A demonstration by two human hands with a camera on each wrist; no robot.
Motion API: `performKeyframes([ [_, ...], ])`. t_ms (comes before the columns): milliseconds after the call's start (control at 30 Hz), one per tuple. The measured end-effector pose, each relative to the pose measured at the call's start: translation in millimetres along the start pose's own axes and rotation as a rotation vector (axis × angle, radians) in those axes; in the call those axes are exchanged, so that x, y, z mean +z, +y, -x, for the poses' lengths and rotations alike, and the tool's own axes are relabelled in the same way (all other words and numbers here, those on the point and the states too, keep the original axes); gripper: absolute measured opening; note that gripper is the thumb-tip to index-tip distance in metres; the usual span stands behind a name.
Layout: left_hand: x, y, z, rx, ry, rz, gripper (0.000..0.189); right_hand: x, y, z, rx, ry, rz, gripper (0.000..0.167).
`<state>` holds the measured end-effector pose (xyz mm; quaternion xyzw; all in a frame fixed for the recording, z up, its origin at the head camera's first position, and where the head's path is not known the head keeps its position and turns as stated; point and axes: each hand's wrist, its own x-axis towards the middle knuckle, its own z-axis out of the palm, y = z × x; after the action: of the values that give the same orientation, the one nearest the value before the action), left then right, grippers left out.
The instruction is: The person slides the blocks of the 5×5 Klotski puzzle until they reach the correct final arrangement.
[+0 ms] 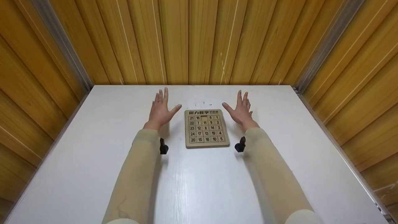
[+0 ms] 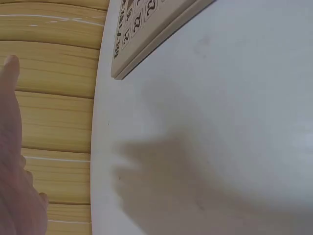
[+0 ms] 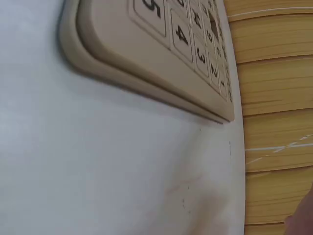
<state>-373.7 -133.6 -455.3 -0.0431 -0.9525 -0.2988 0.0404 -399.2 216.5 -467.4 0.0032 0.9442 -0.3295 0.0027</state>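
A wooden number slide puzzle (image 1: 207, 145) lies flat on the white table (image 1: 199, 186), its numbered tiles in rows with one gap in the top row. Left of it my left hand (image 1: 160, 112) hovers with fingers spread, holding nothing. On the other side my right hand (image 1: 241, 112) is likewise raised, thumb toward the puzzle, and touches nothing. The left wrist view catches a corner of the puzzle (image 2: 156, 36) and part of the left hand (image 2: 17, 181). From the right wrist, the puzzle's edge (image 3: 146, 78) looms close, with a sliver of the right hand (image 3: 301, 218).
Yellow wood-patterned walls (image 1: 199, 40) enclose the table at the back and both sides. Small dark marks (image 1: 203, 103) dot the tabletop behind the puzzle. A black wrist mount (image 1: 163, 147) juts inward from the left sleeve, another mount (image 1: 240, 145) from the right.
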Motion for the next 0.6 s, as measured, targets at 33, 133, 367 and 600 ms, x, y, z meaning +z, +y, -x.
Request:
performKeyframes([
  [33,3.0,-0.8,2.6,-0.008,0.000,0.038,0.102,3.2,-0.3,2.3,-0.004,0.000,-0.025,0.110],
  [133,12.3,-4.0,12.3,-0.040,0.003,0.155,0.101,13.1,-1.8,10.6,-0.021,0.004,-0.100,0.104],
  [367,36.7,-5.2,43.3,-0.089,-0.007,0.387,0.098,34.9,-10.7,36.7,-0.059,0.017,-0.324,0.093],
  [600,59.0,2.1,73.0,-0.077,-0.088,0.523,0.100,47.7,-18.1,58.1,-0.065,0.012,-0.445,0.083],
])
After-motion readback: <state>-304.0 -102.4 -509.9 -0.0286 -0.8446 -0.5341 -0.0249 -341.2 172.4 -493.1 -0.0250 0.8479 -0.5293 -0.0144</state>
